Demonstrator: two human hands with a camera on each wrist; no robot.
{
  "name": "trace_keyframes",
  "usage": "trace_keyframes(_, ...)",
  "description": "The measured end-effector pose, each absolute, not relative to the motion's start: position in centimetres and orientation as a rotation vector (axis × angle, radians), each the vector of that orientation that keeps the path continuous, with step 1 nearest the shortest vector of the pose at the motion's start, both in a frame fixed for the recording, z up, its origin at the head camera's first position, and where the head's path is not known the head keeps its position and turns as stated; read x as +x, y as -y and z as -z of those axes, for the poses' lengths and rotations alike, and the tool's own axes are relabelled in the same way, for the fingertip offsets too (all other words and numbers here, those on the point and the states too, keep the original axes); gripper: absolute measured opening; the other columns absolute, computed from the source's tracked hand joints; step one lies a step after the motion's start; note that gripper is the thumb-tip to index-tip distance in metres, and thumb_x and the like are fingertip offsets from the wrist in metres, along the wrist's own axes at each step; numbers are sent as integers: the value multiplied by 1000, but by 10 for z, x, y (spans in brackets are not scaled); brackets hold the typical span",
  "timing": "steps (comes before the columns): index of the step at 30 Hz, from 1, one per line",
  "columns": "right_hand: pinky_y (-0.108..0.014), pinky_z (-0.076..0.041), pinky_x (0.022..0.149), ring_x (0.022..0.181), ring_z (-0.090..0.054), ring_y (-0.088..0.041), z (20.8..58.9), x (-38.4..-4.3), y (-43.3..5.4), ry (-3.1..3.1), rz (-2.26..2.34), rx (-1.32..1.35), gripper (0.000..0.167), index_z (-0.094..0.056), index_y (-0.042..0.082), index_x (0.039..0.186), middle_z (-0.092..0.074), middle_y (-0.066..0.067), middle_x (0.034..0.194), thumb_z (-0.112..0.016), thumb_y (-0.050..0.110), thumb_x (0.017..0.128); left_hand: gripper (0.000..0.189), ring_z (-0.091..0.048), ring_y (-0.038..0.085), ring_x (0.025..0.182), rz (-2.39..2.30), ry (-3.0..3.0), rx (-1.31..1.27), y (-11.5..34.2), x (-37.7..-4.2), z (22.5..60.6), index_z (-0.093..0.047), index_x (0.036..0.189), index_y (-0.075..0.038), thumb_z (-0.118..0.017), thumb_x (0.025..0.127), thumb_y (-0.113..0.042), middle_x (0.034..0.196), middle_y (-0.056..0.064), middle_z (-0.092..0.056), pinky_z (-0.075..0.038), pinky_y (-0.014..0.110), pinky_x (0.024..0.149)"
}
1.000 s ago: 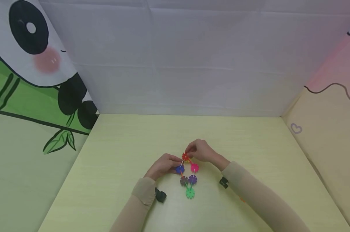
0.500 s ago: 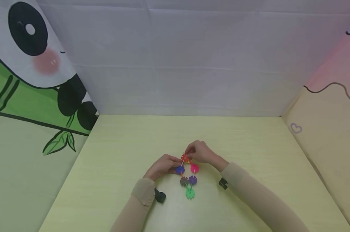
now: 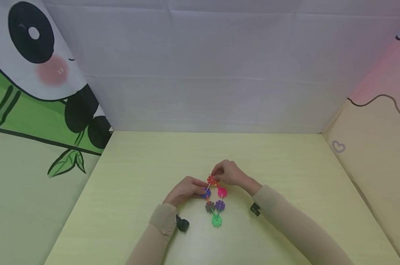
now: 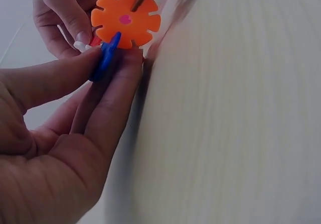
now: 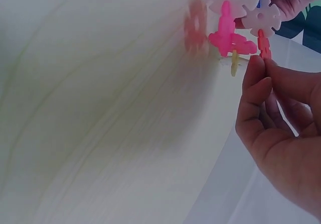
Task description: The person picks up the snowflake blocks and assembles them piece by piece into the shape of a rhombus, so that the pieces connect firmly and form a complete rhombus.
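Slotted plastic snowflake discs are joined edge to edge in a ring on the table. My left hand [image 3: 186,190] pinches a blue disc [image 4: 104,63] between thumb and fingers at the ring's left side. With thumb and forefinger, my right hand [image 3: 231,172] pinches a red disc [image 5: 263,45] at the far end. A white disc [image 5: 262,18] stands between the blue and red ones. Further round the ring are a pink disc [image 3: 222,192], a purple disc [image 3: 220,205], a green disc [image 3: 217,221] and a dark brown disc [image 3: 210,206]. An orange disc [image 4: 125,18] shows beyond my left fingertips.
The pale table [image 3: 137,158] meets a white back wall [image 3: 200,73]. Printed side panels stand left and right. Black wrist mounts [image 3: 182,223] hang from both cuffs, close above the table. A yellow piece [image 5: 234,63] shows beside the pink one.
Both hands keep nearly the same place and grip. The red disc has tilted a little, and my left thumb covers more of the blue disc. An orange bit by the right sleeve is hidden now.
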State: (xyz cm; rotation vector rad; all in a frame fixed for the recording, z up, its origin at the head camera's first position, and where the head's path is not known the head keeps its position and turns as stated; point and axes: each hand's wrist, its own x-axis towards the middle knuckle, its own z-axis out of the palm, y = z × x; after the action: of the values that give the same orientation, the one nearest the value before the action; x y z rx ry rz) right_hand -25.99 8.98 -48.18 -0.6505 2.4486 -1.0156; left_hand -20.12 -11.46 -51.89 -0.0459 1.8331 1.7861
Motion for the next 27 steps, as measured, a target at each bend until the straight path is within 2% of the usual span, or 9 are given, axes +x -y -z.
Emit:
trace_keyframes(10, -27, -50, 65, 72, -62, -8, 479, -261, -89, -2443, 953, -701, 8, -77, 12, 90, -70, 6, 80, -73, 7, 85, 26, -68, 25, 82, -1748, -1888, -78, 111, -202, 517, -68, 108, 8, -67, 82, 5, 93, 17, -69, -54, 35, 71)
trace_keyframes(21, -27, -48, 60, 68, -59, -10, 478, -264, -87, -2434, 919, -740, 9, -77, 11, 88, -70, 5, 78, -73, 5, 83, 27, -68, 24, 79, -1756, -1893, -95, 109, -201, 519, -67, 107, 10, -67, 80, 8, 92, 19, -69, -54, 36, 70)
trace_keyframes(27, -26, -49, 63, 70, -60, -8, 478, -261, -84, -2464, 882, -749, 8, -77, 13, 87, -70, 7, 78, -74, 7, 83, 27, -68, 24, 80, -1760, -1890, -112, 109, -202, 521, -67, 107, 10, -68, 80, 8, 93, 18, -69, -54, 36, 70)
